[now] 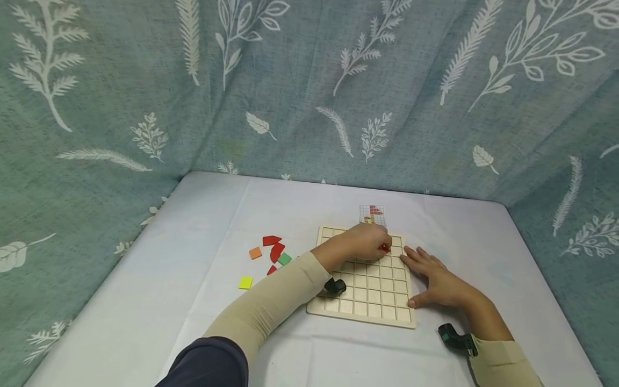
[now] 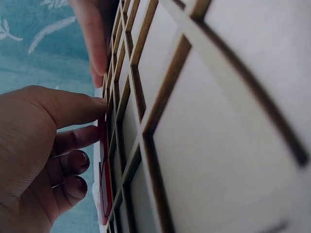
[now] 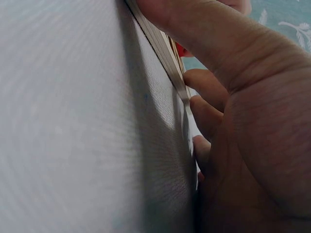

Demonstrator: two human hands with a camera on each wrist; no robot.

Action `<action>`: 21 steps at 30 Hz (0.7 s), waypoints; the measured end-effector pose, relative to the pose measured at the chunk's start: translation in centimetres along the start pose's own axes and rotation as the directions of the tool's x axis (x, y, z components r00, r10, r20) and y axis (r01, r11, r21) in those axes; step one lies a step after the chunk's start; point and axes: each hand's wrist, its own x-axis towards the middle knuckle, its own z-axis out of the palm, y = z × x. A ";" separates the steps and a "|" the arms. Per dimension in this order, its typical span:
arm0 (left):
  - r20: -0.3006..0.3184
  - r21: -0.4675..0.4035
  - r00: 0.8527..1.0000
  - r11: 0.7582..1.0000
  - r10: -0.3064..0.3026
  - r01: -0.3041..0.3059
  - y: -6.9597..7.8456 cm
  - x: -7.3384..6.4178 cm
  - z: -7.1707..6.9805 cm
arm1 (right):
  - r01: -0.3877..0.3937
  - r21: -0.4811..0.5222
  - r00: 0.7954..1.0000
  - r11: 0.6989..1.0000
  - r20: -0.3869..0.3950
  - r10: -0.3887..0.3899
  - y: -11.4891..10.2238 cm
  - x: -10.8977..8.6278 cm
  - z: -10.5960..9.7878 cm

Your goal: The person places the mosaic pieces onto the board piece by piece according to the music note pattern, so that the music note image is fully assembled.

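My left hand (image 1: 369, 242) reaches over the far right part of a wooden grid board (image 1: 360, 309). Thumb and forefinger pinch a small red tile (image 1: 384, 248) right at the grid, while the other fingers curl beneath. In the left wrist view a second red piece (image 2: 108, 189) lies along the board beside the pinched one. Spread along the board's right edge, my right hand (image 1: 437, 282) touches it with straight fingers and thumb. The right wrist view has the thumb (image 3: 194, 29) against the board's side (image 3: 158, 41).
Left of the board lie loose tiles: several red ones (image 1: 277, 251), an orange square (image 1: 255, 253), a green one (image 1: 284, 259) and a yellow square (image 1: 245, 282). A pattern card (image 1: 365, 213) lies behind the board, partly covered by the left hand. A leaf-print curtain (image 1: 300, 107) surrounds the white table (image 1: 217, 215).
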 end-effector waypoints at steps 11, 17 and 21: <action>0.018 -0.004 0.999 1.000 -0.028 0.028 -0.3 0.3 0.0 | 0.011 -0.009 1.000 1.000 0.006 -0.011 -0.1 0.1 -0.3; 0.028 0.002 0.999 1.000 -0.026 0.026 -0.6 0.4 0.2 | 0.010 -0.005 1.000 1.000 0.009 -0.010 -0.2 0.1 -0.3; 0.034 0.006 0.999 1.000 -0.028 0.027 -0.5 0.3 0.2 | 0.012 -0.004 1.000 1.000 0.013 -0.012 -0.1 0.1 -0.2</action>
